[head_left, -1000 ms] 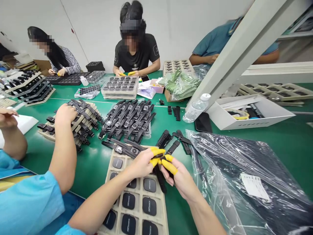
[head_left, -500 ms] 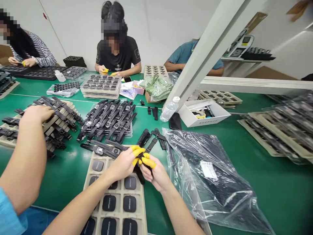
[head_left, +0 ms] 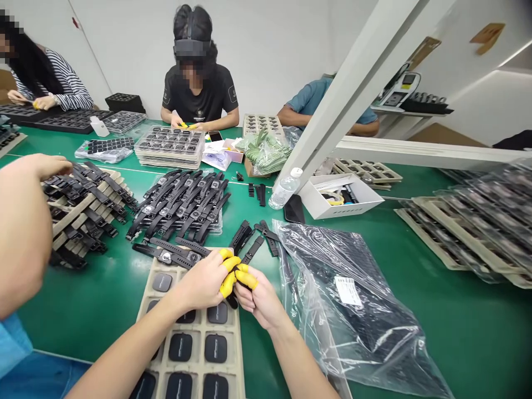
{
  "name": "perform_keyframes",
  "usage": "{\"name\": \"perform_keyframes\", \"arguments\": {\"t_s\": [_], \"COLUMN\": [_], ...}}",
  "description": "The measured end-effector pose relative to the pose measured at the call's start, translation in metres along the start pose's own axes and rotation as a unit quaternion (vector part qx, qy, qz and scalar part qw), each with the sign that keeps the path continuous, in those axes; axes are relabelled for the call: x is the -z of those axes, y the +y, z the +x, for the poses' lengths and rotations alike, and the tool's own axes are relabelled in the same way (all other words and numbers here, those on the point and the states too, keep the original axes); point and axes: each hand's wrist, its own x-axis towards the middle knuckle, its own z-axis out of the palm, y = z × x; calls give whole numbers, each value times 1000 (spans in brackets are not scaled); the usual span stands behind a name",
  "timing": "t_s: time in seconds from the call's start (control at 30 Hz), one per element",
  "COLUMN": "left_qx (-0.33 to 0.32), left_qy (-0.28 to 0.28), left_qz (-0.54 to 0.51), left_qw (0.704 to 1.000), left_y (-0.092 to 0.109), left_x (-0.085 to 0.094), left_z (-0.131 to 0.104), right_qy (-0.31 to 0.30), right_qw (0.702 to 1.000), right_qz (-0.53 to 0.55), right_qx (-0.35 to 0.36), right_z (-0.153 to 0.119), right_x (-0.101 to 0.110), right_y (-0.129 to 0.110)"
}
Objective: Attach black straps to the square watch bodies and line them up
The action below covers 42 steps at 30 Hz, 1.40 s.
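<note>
Yellow finger cots cover several fingertips of my left hand point(head_left: 203, 281) and my right hand point(head_left: 261, 299). The two hands meet with fingers closed on a black watch strap point(head_left: 233, 301), whose end hangs below them. Most of it is hidden by my fingers, so I cannot tell whether a watch body is attached. Under my left forearm lies a beige tray point(head_left: 238, 354) with dark square watch faces point(head_left: 215, 348) in its compartments. Strapped watches point(head_left: 178, 255) lie across its far end. Loose black straps point(head_left: 252, 250) are just beyond my hands.
A clear plastic bag point(head_left: 374, 299) with black contents lies to the right. Piled watches point(head_left: 183, 202) stand ahead, near a water bottle point(head_left: 286, 188), a phone point(head_left: 294, 209) and a white box point(head_left: 343, 199). A co-worker's arm point(head_left: 22, 221) reaches in at left; others sit opposite.
My hands stay together on the strap, with the fingers slightly shifted. The co-worker's arm at left has drawn back leftward off the watch pile. The view has moved a little.
</note>
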Motion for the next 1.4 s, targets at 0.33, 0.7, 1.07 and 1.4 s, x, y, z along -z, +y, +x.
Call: {"name": "perform_keyframes", "arguments": {"t_s": [0.33,0.7,1.07,1.4], "left_qx": [4,49,199,260], "left_qy": [-41,-33,141,125], "left_qz": [39,-118,-260,-369], "left_qw": [998,991,934,883], "left_y": [5,2,-2,-3], "left_x": [6,5,2,8], "left_z": [1,-2,-4,2], "right_qy": [5,0,68,108], "right_qw": [999,999,948,931], "right_qz": [-24,-33,-252,-270], "right_qx": [-25,25,179,221], "right_z": [-1,1,5,5], "right_x": [2,5,13,12], "right_y": [0,1,3,0]}}
